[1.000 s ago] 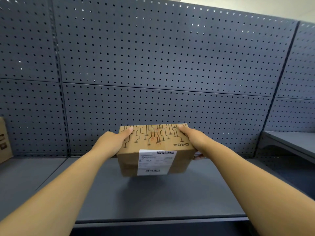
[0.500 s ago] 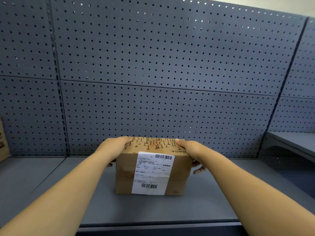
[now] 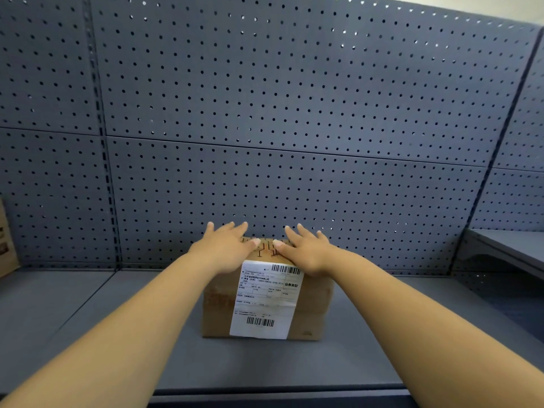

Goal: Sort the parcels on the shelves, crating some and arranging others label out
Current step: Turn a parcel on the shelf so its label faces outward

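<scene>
A big grey pegboard wall (image 3: 294,113) is standing behind everything, full of little holes. Under it a long grey shelf (image 3: 88,334) is being used, and most of it is bare. A brown cardboard parcel (image 3: 312,301) is sitting flat on the middle of this shelf, near the wall but with a small gap behind it. Its white shipping label (image 3: 266,298) is being shown to the front, so the label-out step for this parcel is judged to be nearly done. The left hand (image 3: 226,248) and the right hand (image 3: 306,250) are being laid flat on the parcel's top, with fingers spread apart and nothing being gripped. The thumbs are almost touching each other over the printed lines on the top. Next, the hands are probably going to be lifted away, and another parcel is going to be needed. Nothing is getting in the way here. At the far left edge, part of another cardboard box (image 3: 7,242) is being seen, well apart. At the right, a second grey shelf (image 3: 509,245) is sticking out, a bit higher.
</scene>
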`<state>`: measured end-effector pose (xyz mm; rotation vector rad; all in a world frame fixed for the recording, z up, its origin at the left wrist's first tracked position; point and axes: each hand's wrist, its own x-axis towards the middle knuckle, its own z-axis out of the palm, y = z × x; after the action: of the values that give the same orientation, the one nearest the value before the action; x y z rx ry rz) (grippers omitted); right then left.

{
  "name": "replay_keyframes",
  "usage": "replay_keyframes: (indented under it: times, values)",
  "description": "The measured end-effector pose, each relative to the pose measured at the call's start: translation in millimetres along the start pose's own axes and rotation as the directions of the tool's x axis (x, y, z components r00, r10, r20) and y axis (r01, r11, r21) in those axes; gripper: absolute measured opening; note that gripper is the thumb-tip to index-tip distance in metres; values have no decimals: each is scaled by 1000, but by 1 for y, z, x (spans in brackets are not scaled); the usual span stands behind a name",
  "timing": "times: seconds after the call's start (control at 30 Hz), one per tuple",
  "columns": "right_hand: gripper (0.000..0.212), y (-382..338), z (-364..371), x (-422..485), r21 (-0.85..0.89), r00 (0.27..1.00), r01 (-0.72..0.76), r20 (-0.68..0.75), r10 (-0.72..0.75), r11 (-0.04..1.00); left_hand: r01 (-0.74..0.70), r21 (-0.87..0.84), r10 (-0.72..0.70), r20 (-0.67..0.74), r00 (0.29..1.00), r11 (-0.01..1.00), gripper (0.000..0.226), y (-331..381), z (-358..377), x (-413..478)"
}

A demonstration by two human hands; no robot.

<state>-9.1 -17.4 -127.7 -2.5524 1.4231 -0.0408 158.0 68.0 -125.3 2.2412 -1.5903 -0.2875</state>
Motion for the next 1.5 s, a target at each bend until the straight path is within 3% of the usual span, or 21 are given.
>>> replay_keyframes:
  times: [0.1,0.2,0.33,0.47,0.57,0.83,0.97,1.13,1.27,1.5]
  values:
    - [60,-1,1,4,-44,997,55,58,-52,998,-8,-17,8,47,999,1000,49,4,6,3]
    - [63,1,1,4,4,998,47,48,-47,999,54,-5,-53,102,993,999,53,4,4,2]
    - [72,6,6,15,-5,998,33,47,-33,999,-100,91,87,142,986,991,53,1,5,10]
    - [78,8,5,22,-11,998,42,50,-41,999,-109,147,83,170,982,983,85,-8,6,16]
    - [77,11,8,24,-10,998,39,41,-39,999,-93,135,74,145,987,986,67,-6,9,15]
    - [66,6,5,7,-31,996,83,-14,-84,996,-162,147,145,118,982,976,53,9,-4,-10]
    - [74,4,6,-3,162,993,-26,-107,44,986,-40,-63,39,-11,999,997,62,0,3,-9]
    - [71,2,1,-18,317,970,17,-235,61,948,16,-160,-50,-211,976,987,71,1,7,-15]
    - [68,9,-2,-31,552,952,111,-297,70,827,38,-241,-105,-270,957,970,86,2,8,-20]
    - [88,30,15,-49,703,970,127,-237,62,700,28,-641,-261,-272,926,767,75,-10,16,-28]
